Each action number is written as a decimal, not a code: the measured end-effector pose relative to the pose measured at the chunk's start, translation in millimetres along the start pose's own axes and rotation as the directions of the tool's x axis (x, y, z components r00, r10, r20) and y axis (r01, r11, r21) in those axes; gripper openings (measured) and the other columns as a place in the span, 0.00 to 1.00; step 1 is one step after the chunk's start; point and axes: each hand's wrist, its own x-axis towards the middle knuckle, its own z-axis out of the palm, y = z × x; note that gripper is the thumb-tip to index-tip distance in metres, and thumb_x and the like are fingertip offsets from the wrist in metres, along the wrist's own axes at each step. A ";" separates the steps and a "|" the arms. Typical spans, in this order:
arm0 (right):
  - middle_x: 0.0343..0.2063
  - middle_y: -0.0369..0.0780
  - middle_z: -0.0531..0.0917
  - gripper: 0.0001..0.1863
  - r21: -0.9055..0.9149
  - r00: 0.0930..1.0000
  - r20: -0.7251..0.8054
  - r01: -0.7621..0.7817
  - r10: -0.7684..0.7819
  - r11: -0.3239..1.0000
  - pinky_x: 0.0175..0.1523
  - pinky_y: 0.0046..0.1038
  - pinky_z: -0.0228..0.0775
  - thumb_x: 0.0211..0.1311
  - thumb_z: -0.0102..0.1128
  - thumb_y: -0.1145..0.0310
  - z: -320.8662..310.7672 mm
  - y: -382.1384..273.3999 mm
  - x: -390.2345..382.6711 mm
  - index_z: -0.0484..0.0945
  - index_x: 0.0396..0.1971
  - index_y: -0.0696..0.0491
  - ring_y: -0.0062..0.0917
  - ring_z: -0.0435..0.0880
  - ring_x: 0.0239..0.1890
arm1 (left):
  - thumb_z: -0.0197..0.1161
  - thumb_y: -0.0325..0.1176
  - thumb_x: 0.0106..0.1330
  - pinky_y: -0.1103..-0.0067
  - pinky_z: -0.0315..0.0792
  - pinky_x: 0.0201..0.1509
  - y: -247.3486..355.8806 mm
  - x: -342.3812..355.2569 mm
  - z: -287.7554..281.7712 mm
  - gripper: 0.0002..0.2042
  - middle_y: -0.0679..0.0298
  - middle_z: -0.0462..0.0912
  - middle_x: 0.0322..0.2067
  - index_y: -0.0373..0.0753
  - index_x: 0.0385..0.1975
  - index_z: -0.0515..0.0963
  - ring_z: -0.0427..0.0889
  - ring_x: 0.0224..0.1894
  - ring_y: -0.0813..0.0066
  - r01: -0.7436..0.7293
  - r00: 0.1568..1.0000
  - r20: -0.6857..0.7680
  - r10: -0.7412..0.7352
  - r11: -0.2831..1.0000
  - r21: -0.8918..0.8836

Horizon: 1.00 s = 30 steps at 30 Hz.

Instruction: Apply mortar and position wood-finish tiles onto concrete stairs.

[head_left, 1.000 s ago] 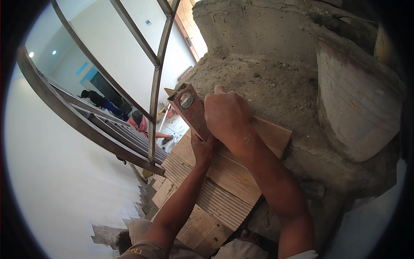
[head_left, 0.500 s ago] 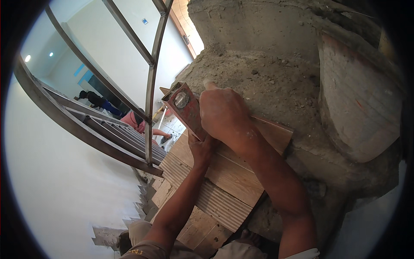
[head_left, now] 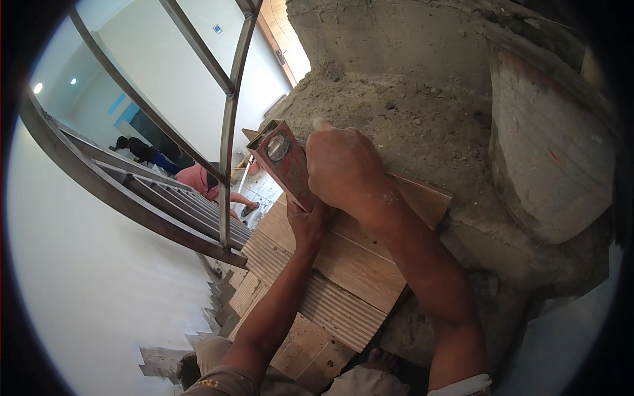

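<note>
My left hand [head_left: 304, 221] is closed round the lower part of a scuffed red spirit level [head_left: 281, 158] with a round vial, held at a slant. My right hand [head_left: 340, 168] is curled beside the level’s right side, just over my left hand; its fingertips and whatever they grip are hidden behind the knuckles. Beneath both hands, wood-look stair tiles [head_left: 360, 277] with grooved front strips lie on rough concrete.
Curved metal railing [head_left: 145, 204] runs along the left, beside a white wall [head_left: 79, 264]. Below beyond it are two people [head_left: 198, 178] [head_left: 148, 152]. Rough cement [head_left: 396, 105] with loose debris lies ahead. A stained pale panel [head_left: 548, 152] stands at right. My bare foot [head_left: 380, 356] shows at bottom.
Both hands and the level have shifted slightly up and left in the view, as has the railing. The crouching person in pink below has leaned leftward a little.
</note>
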 end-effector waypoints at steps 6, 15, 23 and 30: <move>0.37 0.55 0.84 0.05 -0.011 1.000 -0.025 0.012 -0.012 1.000 0.48 0.46 0.80 0.53 0.61 0.75 0.6 -1.1 -0.1 0.83 0.26 0.61 0.52 0.87 0.39 | 0.69 0.30 0.67 0.76 0.78 0.52 2.2 1.1 -1.9 0.23 0.63 0.84 0.50 0.35 0.60 0.70 0.84 0.50 0.74 -0.011 1.000 0.010 0.011 0.999 0.040; 0.40 0.58 0.84 0.09 0.026 0.999 0.032 -0.033 0.032 0.999 0.53 0.46 0.78 0.54 0.58 0.76 -1.1 -3.7 -0.7 0.83 0.31 0.65 0.53 0.86 0.41 | 0.69 0.28 0.66 0.75 0.78 0.54 -5.8 1.9 -3.0 0.24 0.61 0.83 0.51 0.35 0.61 0.70 0.83 0.51 0.72 -0.043 0.999 0.010 0.043 0.999 0.004; 0.40 0.50 0.86 0.10 -0.084 0.998 -0.010 0.068 -0.069 0.994 0.63 0.43 0.71 0.62 0.60 0.68 5.0 0.4 0.5 0.87 0.33 0.57 0.43 0.88 0.45 | 0.69 0.27 0.66 0.75 0.78 0.55 4.4 0.8 1.2 0.24 0.61 0.83 0.51 0.35 0.61 0.70 0.83 0.52 0.72 -0.044 0.999 0.014 0.045 0.998 -0.035; 0.39 0.50 0.86 0.11 -0.054 0.997 -0.063 0.046 -0.049 0.997 0.63 0.41 0.71 0.62 0.58 0.68 6.2 -3.4 -0.7 0.87 0.32 0.57 0.42 0.88 0.44 | 0.69 0.27 0.66 0.76 0.78 0.54 2.9 1.4 1.8 0.23 0.63 0.84 0.50 0.35 0.59 0.71 0.84 0.51 0.74 -0.060 0.998 -0.003 0.060 0.997 -0.053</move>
